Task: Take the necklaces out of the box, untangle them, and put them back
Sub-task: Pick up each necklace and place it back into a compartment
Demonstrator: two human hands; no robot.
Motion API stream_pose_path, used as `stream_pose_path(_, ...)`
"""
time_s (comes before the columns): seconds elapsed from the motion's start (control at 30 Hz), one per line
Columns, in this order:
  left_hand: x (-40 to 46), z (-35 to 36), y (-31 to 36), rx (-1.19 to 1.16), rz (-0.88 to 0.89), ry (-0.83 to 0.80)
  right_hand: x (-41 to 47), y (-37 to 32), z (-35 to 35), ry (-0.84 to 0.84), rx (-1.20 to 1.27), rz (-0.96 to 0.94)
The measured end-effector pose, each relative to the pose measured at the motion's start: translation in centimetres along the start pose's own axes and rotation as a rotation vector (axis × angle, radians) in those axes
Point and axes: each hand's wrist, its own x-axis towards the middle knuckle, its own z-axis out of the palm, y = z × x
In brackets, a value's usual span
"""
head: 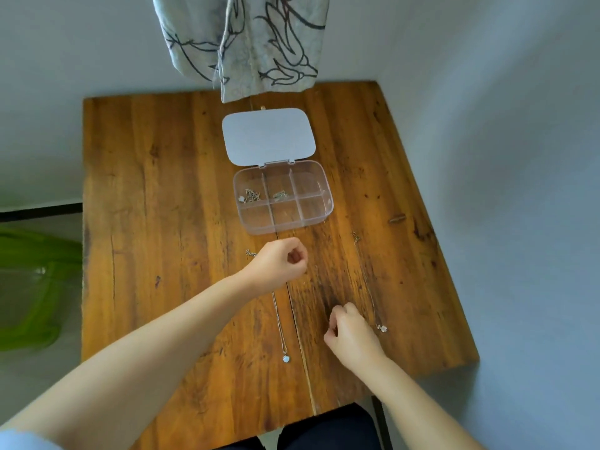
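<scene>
A clear plastic compartment box (pixel 319 216) lies open mid-table, its lid (pixel 268 135) flipped flat behind it. One tangled necklace (pixel 250 194) sits in the back left compartment and another (pixel 280 194) in the back middle one. Two necklaces lie stretched out on the wood. The left necklace (pixel 281 336) ends in a pale pendant, and the right necklace (pixel 373 303) has its pendant near my right hand. My left hand (pixel 282 259) is pinched shut just in front of the box. My right hand (pixel 349 331) is pinched shut nearer me. A very faint thin chain (pixel 321 287) seems to run between them.
The wooden table (pixel 156 222) stands in a corner of pale walls. A patterned cloth (pixel 253 43) hangs over its far edge behind the lid. A green plastic object (pixel 35 284) sits on the floor to the left. My dark-clad legs show at the near edge.
</scene>
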Motion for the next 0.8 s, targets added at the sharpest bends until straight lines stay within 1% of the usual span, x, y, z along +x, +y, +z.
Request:
stream_pose_path(0.07, -0.2, -1.5, 0.4, -0.119, -0.039, 0.088, 1.0, -0.3, -1.8, 0.0, 0.17, 0.007)
stream_pose_path(0.17, -0.8, -4.2, 0.4, -0.313, -0.088, 0.258, 3.0, -2.1, -5.0, -0.057, 0.567, 0.004)
stream_pose_path(0.23, -1.2, -5.9, -0.2, -0.357, -0.105, 0.378, 4.8, -4.1, -7.1, -0.088, 0.817, -0.023)
stream_pose_path(0.3, -1.2, -7.1, -1.1, -0.368, -0.126, 0.481, 6.6, -6.4, -8.6, -0.072, 0.925, -0.068)
stream_pose_path(0.4, -0.3, -7.6, -2.1, -0.292, -0.162, 0.581, 9.5, -9.7, -9.4, -0.021, 0.82, -0.151)
stream_pose_path(0.53, 1.5, -6.6, -2.5, -0.048, -0.149, 0.644, 12.3, -12.9, -8.7, 0.002, 0.631, -0.16)
stream_pose_path(0.6, 2.1, -6.0, -3.1, 0.066, -0.154, 0.649, 13.2, -13.7, -8.5, -0.012, 0.485, -0.149)
stream_pose_path(0.67, 2.4, -5.5, -3.7, 0.219, -0.175, 0.646, 13.9, -14.0, -8.3, -0.053, 0.391, -0.113)
stream_pose_path(0.73, 2.4, -5.4, -4.1, 0.316, -0.154, 0.643, 14.2, -13.9, -8.2, -0.093, 0.371, -0.074)
stream_pose_path(0.8, 2.1, -5.3, -4.0, 0.373, -0.096, 0.631, 14.1, -13.6, -8.1, -0.093, 0.349, -0.076)
